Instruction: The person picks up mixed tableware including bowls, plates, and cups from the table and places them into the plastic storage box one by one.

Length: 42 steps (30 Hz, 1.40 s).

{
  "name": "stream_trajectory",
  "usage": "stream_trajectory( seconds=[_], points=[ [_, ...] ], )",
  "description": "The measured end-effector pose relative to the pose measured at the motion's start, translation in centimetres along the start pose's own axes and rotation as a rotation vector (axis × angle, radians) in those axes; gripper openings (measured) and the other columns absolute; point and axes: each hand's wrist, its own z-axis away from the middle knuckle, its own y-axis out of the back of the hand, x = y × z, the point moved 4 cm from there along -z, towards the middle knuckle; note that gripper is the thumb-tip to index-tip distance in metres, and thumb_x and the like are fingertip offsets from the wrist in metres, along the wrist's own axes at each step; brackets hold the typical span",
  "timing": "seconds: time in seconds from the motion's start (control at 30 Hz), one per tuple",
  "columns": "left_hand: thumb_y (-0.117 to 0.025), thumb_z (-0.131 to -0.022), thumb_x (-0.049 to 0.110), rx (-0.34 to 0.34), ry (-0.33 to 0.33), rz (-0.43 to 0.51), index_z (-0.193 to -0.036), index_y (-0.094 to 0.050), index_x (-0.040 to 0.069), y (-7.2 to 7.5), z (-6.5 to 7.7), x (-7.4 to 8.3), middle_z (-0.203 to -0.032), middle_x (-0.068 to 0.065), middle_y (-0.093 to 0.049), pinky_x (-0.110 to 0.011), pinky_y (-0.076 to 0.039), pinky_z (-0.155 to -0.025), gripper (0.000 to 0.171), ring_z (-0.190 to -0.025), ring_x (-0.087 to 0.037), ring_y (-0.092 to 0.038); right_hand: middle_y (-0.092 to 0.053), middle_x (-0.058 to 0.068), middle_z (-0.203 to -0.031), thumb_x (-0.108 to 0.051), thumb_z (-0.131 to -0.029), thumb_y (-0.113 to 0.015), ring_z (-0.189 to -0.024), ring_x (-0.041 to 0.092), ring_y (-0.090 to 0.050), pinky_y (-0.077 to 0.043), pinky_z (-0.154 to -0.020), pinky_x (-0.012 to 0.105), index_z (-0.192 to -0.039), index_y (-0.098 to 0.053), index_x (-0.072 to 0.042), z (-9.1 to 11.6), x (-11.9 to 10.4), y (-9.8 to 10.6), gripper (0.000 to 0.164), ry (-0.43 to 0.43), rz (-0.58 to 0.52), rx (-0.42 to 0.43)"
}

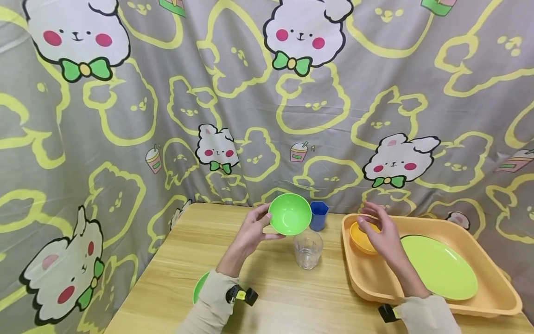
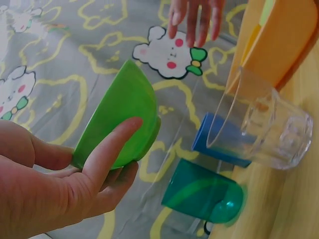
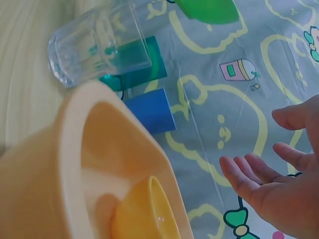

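My left hand (image 1: pixel 253 228) grips a small green bowl (image 1: pixel 290 214) by its side, thumb at the rim and fingers around the outside. In the left wrist view the bowl (image 2: pixel 123 117) is tipped on its side above the table. Below it in the head view stands a clear glass (image 1: pixel 308 250). My right hand (image 1: pixel 384 234) hovers over the left end of the orange tub, fingers apart and nothing in them. Under that hand a yellow bowl (image 1: pixel 362 237) lies inside the tub; the right wrist view shows this yellow bowl (image 3: pixel 144 214) beside the tub wall.
The orange tub (image 1: pixel 496 304) also contains a lime green oval plate (image 1: pixel 440 268). Behind the glass are a blue cup (image 1: pixel 319 216) and a teal cup (image 2: pixel 202 191). Another green item (image 1: pixel 200 286) is partly covered by my left sleeve. A patterned curtain (image 1: pixel 258 111) hangs behind the wooden table (image 1: pixel 167 278).
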Motion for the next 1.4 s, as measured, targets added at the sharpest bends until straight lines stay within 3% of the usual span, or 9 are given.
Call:
stream_trajectory(
  seconds=[0.27, 0.43, 0.63, 0.83, 1.03, 1.27, 1.4],
  points=[
    [-0.038, -0.110, 0.003, -0.031, 0.000, 0.020, -0.154, -0.036, -0.006, -1.5, -0.1, -0.6, -0.140, -0.028, -0.041, -0.051, -0.061, -0.084, 0.045, -0.125, -0.036, -0.052, -0.056, 0.027, -0.131, -0.004, -0.102, -0.062, -0.109, -0.001, -0.059, -0.057, -0.082, 0.016, -0.147, -0.046, 0.005, 0.1, -0.3, -1.5, 0.048, -0.003, -0.040, -0.053],
    [-0.039, -0.110, 0.003, -0.038, 0.014, 0.020, -0.153, -0.037, -0.007, -2.4, -0.2, -1.0, -0.140, -0.027, -0.041, -0.052, -0.061, -0.084, 0.045, -0.125, -0.034, -0.051, -0.056, 0.027, -0.133, -0.006, -0.102, -0.062, -0.109, -0.004, -0.058, -0.056, -0.084, 0.015, -0.148, -0.045, 0.002, 0.2, -0.5, -2.3, 0.050, -0.020, -0.039, -0.081],
    [-0.040, -0.109, 0.003, -0.030, 0.026, 0.024, -0.151, -0.041, -0.006, -3.3, -0.2, -1.5, -0.137, -0.026, -0.043, -0.052, -0.061, -0.083, 0.043, -0.123, -0.035, -0.052, -0.056, 0.027, -0.132, -0.012, -0.102, -0.064, -0.111, 0.001, -0.059, -0.056, -0.087, 0.017, -0.153, -0.040, -0.001, 0.2, -0.5, -3.4, 0.057, -0.049, -0.039, -0.105],
    [-0.041, -0.109, 0.003, -0.042, 0.038, 0.034, -0.151, -0.042, -0.005, -4.4, -0.5, -1.9, -0.137, -0.025, -0.044, -0.052, -0.061, -0.082, 0.043, -0.125, -0.035, -0.051, -0.056, 0.028, -0.134, -0.016, -0.104, -0.062, -0.111, 0.003, -0.061, -0.057, -0.086, 0.020, -0.151, -0.042, -0.001, 0.2, -0.3, -4.2, 0.053, -0.057, -0.049, -0.134],
    [-0.041, -0.109, 0.003, -0.040, 0.043, 0.044, -0.151, -0.043, -0.006, -5.3, -0.8, -2.2, -0.135, -0.024, -0.043, -0.050, -0.062, -0.080, 0.042, -0.124, -0.035, -0.050, -0.054, 0.029, -0.136, -0.019, -0.107, -0.057, -0.107, 0.001, -0.063, -0.060, -0.088, 0.032, -0.149, -0.044, 0.002, 0.3, -0.2, -4.5, 0.048, -0.077, -0.111, -0.141],
    [-0.041, -0.109, 0.002, -0.061, 0.046, 0.061, -0.150, -0.043, -0.006, -6.3, -0.9, -2.8, -0.133, -0.023, -0.043, -0.050, -0.062, -0.079, 0.042, -0.123, -0.037, -0.054, -0.055, 0.026, -0.139, -0.023, -0.108, -0.055, -0.107, -0.002, -0.062, -0.060, -0.082, 0.024, -0.149, -0.048, -0.001, 0.5, -0.5, -4.6, 0.046, -0.084, -0.076, -0.143],
    [-0.041, -0.110, 0.002, -0.064, 0.044, 0.062, -0.150, -0.043, -0.006, -6.7, -0.9, -2.8, -0.135, -0.023, -0.042, -0.052, -0.062, -0.080, 0.041, -0.123, -0.038, -0.055, -0.056, 0.026, -0.138, -0.020, -0.107, -0.056, -0.105, 0.004, -0.065, -0.061, -0.077, 0.026, -0.147, -0.050, -0.001, 0.8, -0.6, -4.8, 0.044, -0.093, -0.109, -0.149]
  ],
)
